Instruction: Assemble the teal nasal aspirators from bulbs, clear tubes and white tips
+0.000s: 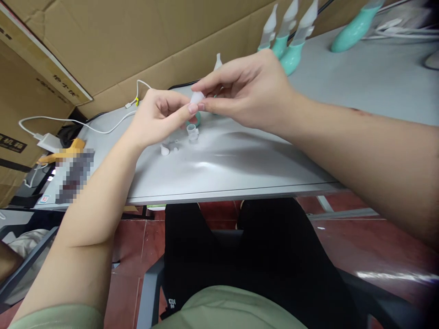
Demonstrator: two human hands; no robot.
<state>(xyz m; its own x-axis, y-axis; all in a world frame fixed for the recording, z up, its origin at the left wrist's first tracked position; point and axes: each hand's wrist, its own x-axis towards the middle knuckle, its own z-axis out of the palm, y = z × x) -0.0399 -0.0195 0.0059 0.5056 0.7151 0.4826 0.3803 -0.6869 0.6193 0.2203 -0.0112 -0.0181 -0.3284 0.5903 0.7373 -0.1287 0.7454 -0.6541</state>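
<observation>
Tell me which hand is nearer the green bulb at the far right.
Right. The right hand is left of the green bulb; the left hand is farther left, beyond the right hand.

head-worn view | looks forward and down | near the desk [222, 178]

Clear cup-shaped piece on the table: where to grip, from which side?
I'd pinch the clear cup-shaped piece by its wall just below the rim, coming from the near side. It appears to stand upright, open mouth up, so the wall is exposed there. A teal part shows behind it and a small white cone sits to its left; the near side looks less crowded.
</observation>
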